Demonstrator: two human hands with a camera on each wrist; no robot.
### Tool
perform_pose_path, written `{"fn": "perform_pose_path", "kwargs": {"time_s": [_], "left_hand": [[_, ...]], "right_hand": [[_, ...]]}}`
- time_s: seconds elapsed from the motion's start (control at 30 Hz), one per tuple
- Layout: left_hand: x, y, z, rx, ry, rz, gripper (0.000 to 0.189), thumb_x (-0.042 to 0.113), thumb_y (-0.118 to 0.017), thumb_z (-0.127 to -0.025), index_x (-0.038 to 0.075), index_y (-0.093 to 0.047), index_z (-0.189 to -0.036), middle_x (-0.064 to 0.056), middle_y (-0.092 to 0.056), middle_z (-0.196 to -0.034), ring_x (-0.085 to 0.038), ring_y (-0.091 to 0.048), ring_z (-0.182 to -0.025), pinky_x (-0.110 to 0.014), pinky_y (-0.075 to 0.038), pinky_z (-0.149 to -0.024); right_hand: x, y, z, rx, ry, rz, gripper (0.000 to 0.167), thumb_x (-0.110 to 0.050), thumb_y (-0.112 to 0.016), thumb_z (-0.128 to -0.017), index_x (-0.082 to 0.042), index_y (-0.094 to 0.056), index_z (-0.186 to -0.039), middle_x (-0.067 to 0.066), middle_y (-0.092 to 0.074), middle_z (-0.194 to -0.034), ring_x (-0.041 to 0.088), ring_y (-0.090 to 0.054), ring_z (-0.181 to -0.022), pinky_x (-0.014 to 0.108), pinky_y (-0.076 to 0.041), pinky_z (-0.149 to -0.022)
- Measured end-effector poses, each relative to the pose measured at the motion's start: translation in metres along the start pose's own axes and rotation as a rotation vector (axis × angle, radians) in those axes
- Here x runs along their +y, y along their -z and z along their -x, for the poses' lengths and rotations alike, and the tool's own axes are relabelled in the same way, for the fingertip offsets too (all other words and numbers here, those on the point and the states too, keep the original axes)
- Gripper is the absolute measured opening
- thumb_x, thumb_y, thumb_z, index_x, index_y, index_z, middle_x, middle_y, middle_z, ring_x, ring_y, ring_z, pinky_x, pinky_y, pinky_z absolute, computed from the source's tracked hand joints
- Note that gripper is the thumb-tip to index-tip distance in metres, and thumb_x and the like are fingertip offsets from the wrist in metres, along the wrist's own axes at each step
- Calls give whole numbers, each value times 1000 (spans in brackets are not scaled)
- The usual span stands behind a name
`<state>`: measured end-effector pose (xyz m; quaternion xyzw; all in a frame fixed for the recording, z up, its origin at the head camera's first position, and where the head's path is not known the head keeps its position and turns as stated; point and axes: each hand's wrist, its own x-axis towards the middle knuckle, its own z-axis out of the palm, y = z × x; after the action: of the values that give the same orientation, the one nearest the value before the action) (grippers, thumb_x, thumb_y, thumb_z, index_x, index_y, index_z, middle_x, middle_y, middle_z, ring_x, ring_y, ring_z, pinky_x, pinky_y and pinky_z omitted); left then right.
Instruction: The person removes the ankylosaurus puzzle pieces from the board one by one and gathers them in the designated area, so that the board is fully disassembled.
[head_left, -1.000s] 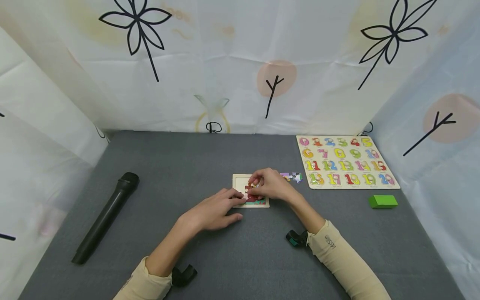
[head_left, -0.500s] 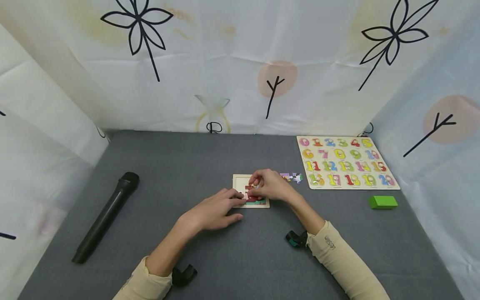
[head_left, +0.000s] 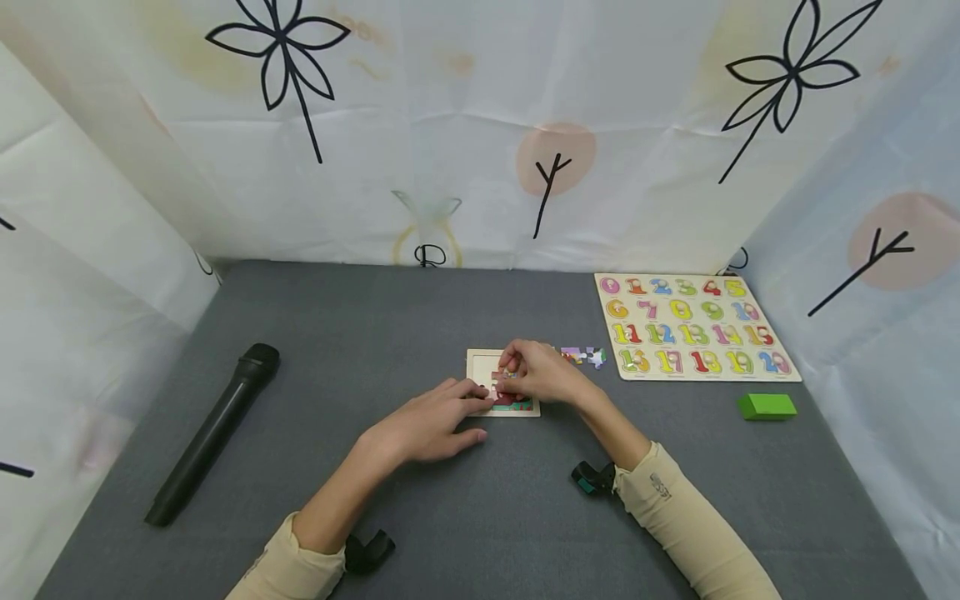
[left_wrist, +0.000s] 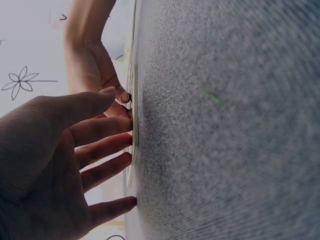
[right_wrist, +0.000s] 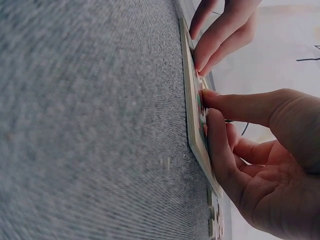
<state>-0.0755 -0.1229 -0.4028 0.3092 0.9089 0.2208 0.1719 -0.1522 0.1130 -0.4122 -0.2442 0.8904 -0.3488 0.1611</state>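
Note:
A small wooden jigsaw tray [head_left: 478, 360] lies mid-table, its right side filled with a red and teal picture and its left side bare wood. My left hand [head_left: 429, 423] comes in from the lower left, fingers extended, fingertips resting on the tray and picture. Over the picture, my right hand [head_left: 546, 372] pinches a puzzle piece [head_left: 510, 374] between thumb and bent fingers, low against the board; the fingers hide much of it. In the right wrist view, the thumb and fingers press close to the tray's surface [right_wrist: 192, 117]. Colourful loose puzzle pieces [head_left: 572, 354] lie just beyond the right hand.
A wooden number board [head_left: 701, 327] lies at the back right, with a green block [head_left: 767, 406] in front of it. On the left lies a black microphone [head_left: 213, 433]. White patterned cloth [head_left: 465, 108] walls in the grey table [head_left: 337, 325].
Both hands stay in nearly the same place over the tray, with only slight finger movement at the right hand. The whole head view has shifted slightly.

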Motion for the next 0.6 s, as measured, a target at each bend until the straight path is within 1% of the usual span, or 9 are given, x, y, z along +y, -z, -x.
{"fn": "perform_pose_path", "kwargs": {"time_s": [0.3,0.43,0.6], "left_hand": [[1,-1,0,0,-9,-30,53,33,-68,-109,13,-59,-157,-4,-57,-158,-24,-56,-136,-48,-54,-110],[3,-1,-1,1,-14,-48,55,34,-68,-108,16,-56,-159,-4,-56,-158,-25,-55,-138,-50,-53,-112],[3,-2,1,6,-24,-54,53,33,-68,-108,18,-58,-158,-5,-56,-159,-26,-55,-139,-50,-52,-113]], "right_hand": [[-1,0,1,-4,10,18,27,-16,-84,-96,-3,-67,-112,10,-71,-100,11,-63,-82,26,-52,-75],[-2,1,2,-3,12,3,28,-14,-84,-95,-4,-64,-112,9,-70,-98,10,-65,-80,26,-53,-74],[0,0,3,3,32,-24,29,-14,-85,-95,-4,-63,-111,9,-71,-96,9,-67,-80,24,-55,-74]]}}
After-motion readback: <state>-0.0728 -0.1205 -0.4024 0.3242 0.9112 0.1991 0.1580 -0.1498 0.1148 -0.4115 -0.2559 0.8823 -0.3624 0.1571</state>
